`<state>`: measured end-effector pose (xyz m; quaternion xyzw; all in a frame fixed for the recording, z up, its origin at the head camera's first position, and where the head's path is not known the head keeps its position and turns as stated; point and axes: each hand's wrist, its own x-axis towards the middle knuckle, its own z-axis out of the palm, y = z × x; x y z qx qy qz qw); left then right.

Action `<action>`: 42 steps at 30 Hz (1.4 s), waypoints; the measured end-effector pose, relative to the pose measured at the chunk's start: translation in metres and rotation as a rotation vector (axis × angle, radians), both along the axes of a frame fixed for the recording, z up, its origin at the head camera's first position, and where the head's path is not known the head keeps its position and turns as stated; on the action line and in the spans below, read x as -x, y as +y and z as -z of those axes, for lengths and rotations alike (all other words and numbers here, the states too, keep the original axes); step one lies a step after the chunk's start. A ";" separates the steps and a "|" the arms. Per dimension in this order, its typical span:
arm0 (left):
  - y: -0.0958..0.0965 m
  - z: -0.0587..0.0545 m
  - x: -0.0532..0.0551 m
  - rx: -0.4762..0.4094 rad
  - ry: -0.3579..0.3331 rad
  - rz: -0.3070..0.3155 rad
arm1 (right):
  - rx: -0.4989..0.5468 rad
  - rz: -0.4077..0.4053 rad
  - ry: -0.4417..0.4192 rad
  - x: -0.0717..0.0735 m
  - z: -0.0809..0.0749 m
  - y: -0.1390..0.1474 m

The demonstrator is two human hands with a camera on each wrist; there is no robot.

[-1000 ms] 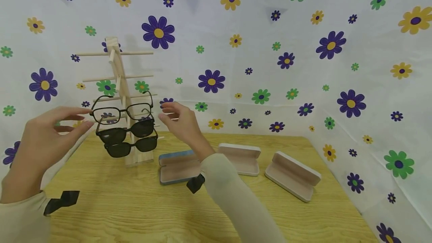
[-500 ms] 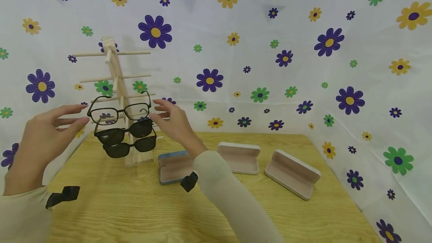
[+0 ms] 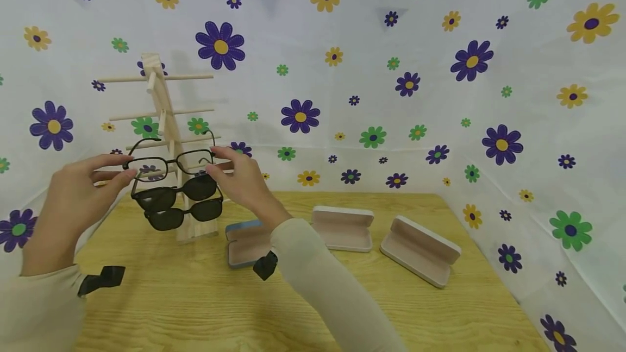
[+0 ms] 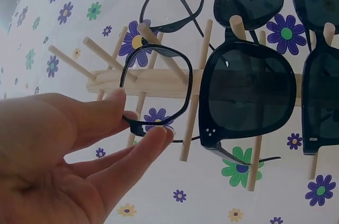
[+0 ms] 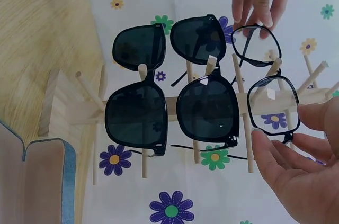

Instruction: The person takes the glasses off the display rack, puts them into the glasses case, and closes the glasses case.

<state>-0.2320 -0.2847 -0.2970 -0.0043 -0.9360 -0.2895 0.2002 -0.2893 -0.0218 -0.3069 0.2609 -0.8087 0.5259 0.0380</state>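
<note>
A pair of black-framed eyeglasses (image 3: 171, 161) with clear lenses sits on a peg of the wooden display stand (image 3: 162, 94), temples pointing back. My left hand (image 3: 82, 197) pinches its left end at the hinge; in the left wrist view, thumb and fingers (image 4: 155, 147) lie on either side of that corner. At the opposite end, my right hand (image 3: 240, 179) holds the other hinge between thumb and fingers, as the right wrist view shows from close up. Directly below hang two pairs of dark sunglasses, an upper pair (image 3: 199, 187) and a lower pair (image 3: 168, 218).
Three hinged glasses cases lie open on the wooden table (image 3: 205, 297): a blue-edged one (image 3: 246, 249) partly behind the right forearm, a white one (image 3: 342, 228) in the middle, and another white one (image 3: 418, 251) at right. Bare pegs (image 3: 191, 76) stick out higher up the stand.
Both hands have closed in on the eyeglasses: the right moved left to its hinge, and the left came onto the opposite end. The eyeglasses remain at the stand.
</note>
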 end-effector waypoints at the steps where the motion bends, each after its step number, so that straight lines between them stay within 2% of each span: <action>1: 0.001 0.000 -0.001 -0.006 -0.002 -0.008 | 0.001 0.003 0.001 -0.001 -0.001 0.000; 6: 0.005 -0.001 -0.005 -0.051 0.019 -0.035 | 0.002 0.002 0.002 -0.003 -0.003 -0.001; 12: 0.003 -0.001 -0.009 -0.079 0.158 -0.058 | 0.007 -0.020 0.026 -0.007 -0.003 -0.002; 14: 0.003 -0.001 -0.010 -0.096 0.184 -0.061 | 0.007 -0.021 0.033 -0.009 -0.003 -0.003; 21: 0.006 -0.005 -0.018 -0.138 0.238 -0.057 | 0.028 0.002 0.061 -0.015 -0.008 0.000; 29: 0.016 -0.013 -0.025 -0.187 0.248 -0.048 | 0.063 0.052 0.137 -0.018 -0.012 0.007; 38: 0.035 -0.018 -0.032 -0.329 0.315 -0.038 | 0.170 0.067 0.172 -0.026 -0.014 0.020; 42: 0.045 -0.020 -0.036 -0.346 0.347 -0.031 | 0.214 0.063 0.170 -0.029 -0.017 0.027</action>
